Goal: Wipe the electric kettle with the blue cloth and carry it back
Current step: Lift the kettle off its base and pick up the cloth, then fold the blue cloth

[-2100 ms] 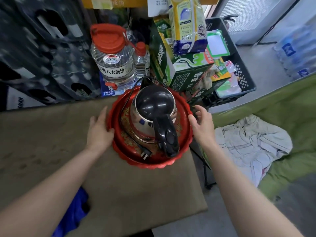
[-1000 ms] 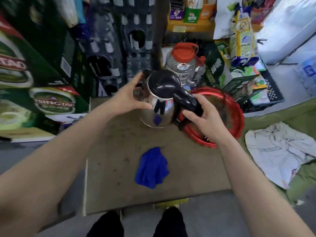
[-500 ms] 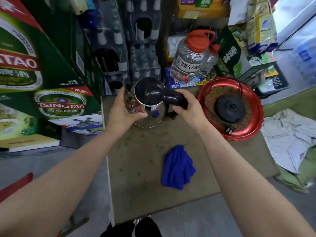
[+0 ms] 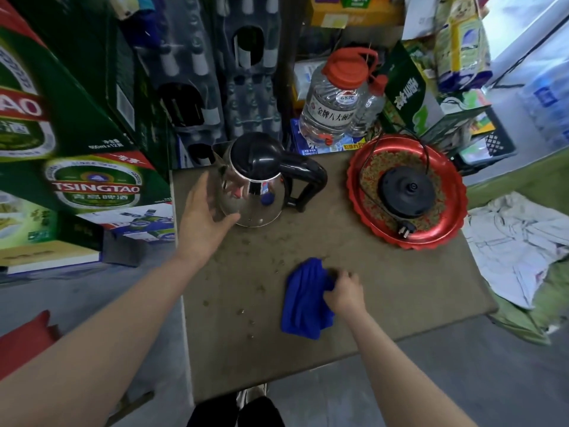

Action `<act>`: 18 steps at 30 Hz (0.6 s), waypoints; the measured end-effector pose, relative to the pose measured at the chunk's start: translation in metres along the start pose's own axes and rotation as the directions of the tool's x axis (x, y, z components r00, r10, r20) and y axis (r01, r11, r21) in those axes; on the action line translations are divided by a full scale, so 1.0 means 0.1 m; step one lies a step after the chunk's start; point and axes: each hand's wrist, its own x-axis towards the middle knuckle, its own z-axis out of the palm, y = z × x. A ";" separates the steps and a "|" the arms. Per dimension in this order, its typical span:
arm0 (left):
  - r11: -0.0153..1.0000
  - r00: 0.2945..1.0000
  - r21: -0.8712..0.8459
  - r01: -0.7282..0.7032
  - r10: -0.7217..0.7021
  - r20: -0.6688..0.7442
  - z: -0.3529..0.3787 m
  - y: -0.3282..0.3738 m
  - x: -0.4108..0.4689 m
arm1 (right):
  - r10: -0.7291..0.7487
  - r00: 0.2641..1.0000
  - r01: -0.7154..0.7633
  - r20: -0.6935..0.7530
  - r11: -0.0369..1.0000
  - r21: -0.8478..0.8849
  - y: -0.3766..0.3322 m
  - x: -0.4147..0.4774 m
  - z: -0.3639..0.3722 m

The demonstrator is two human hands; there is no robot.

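Observation:
The electric kettle [image 4: 255, 186], steel with a black lid and handle, stands upright on the brown table [image 4: 400, 288] near its far left corner. My left hand [image 4: 204, 217] cups the kettle's left side, thumb at its lower edge. The blue cloth [image 4: 303, 303] lies crumpled near the table's middle front. My right hand [image 4: 345, 291] rests on the cloth's right edge with the fingers closed into the fabric. The kettle's black base [image 4: 406, 191] sits with its cord and plug in a red tray [image 4: 449, 223] at the table's right.
A clear jug with a red cap [image 4: 335, 100] stands behind the table. Green beer boxes [image 4: 92, 186] are stacked at the left, close to the kettle. A green carton [image 4: 415, 97] leans behind the tray. A white cloth [image 4: 517, 241] lies on green fabric at the right.
The kettle was lifted off its base on the red tray and set on the table at the left. My right hand left the kettle's handle and came down onto the blue cloth.

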 end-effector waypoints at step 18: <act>0.995 0.822 -0.013 0.102 -0.077 0.565 0.30 0.51 -0.82 | -0.469 0.873 0.405 -0.130 0.551 0.730 -0.59 -0.93 -0.90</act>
